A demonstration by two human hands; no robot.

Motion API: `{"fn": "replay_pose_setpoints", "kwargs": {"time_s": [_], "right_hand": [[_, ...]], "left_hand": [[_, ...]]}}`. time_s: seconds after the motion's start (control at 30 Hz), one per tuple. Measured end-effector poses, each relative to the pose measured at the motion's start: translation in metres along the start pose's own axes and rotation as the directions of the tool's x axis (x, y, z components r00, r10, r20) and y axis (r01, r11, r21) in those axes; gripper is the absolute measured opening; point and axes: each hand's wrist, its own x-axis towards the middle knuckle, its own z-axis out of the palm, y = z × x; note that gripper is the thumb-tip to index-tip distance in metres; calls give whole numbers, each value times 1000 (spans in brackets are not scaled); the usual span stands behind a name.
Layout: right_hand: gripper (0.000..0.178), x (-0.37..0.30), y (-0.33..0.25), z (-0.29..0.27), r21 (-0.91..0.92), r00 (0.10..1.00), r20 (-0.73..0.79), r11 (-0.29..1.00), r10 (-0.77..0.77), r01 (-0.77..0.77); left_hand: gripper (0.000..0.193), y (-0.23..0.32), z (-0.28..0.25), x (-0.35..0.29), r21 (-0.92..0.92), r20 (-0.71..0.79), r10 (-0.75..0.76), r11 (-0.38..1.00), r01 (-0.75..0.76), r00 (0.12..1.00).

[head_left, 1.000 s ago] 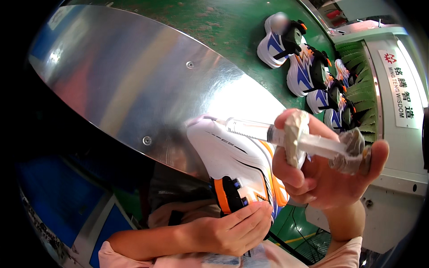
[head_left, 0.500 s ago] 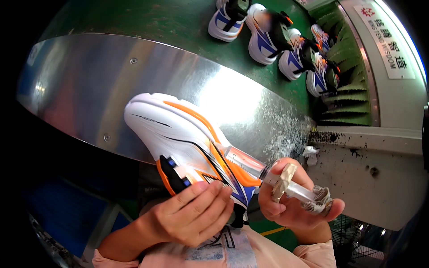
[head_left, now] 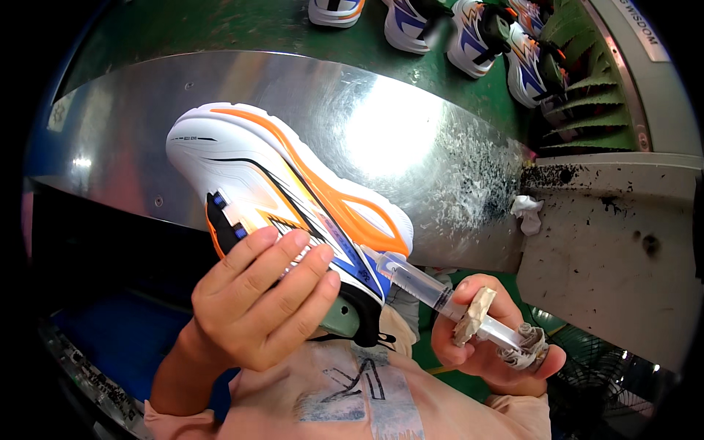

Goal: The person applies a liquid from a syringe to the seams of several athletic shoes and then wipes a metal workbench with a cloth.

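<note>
A white running shoe (head_left: 293, 194) with orange, black and blue markings lies on its side, toe to the upper left, partly over the metal ledge. My left hand (head_left: 264, 301) is closed on the shoe's upper near the collar; its thumb is hidden. In my right hand (head_left: 477, 364) is a clear plastic syringe (head_left: 422, 282), its grip and plunger end wrapped in tape and cloth. The syringe's tip is at the seam between upper and sole near the heel; I cannot tell whether it touches. A dark green insert (head_left: 342, 317) shows in the shoe's opening.
The shiny metal ledge (head_left: 293, 88) has whitish dried residue on its right side. Beyond it, several similar shoes (head_left: 469, 40) stand on a green belt (head_left: 183, 29). Green strip curtains (head_left: 587, 103) hang at the right, above a grey stained panel (head_left: 609, 235) with a crumpled white scrap (head_left: 526, 213).
The shoe has moved up and left in view, showing more of its heel. The syringe tip has passed from the middle of the sole seam to the heel. The view has shifted slightly.
</note>
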Motion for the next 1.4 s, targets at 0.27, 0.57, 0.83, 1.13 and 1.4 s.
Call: {"fn": "replay_pose_setpoints", "kwargs": {"time_s": [0.27,0.57,0.83,1.13,1.4], "right_hand": [[115,3,21,-50,159,984,113,980,-137,118],[123,3,43,-70,335,963,111,922,-245,196],[122,-4,49,-71,406,982,57,902,-182,144],[122,3,59,-67,489,956,-88,824,-281,287],[124,-1,54,-66,482,930,-181,795,-320,368]], "left_hand": [[19,-1,0,20,10,30,14,1000,-14,999],[25,-2,-6,46,24,190,35,999,-41,981],[38,-10,-1,78,65,285,107,989,-131,953],[65,-25,12,137,-2,523,262,952,-306,811],[57,30,25,132,151,464,-179,981,121,868]]}}
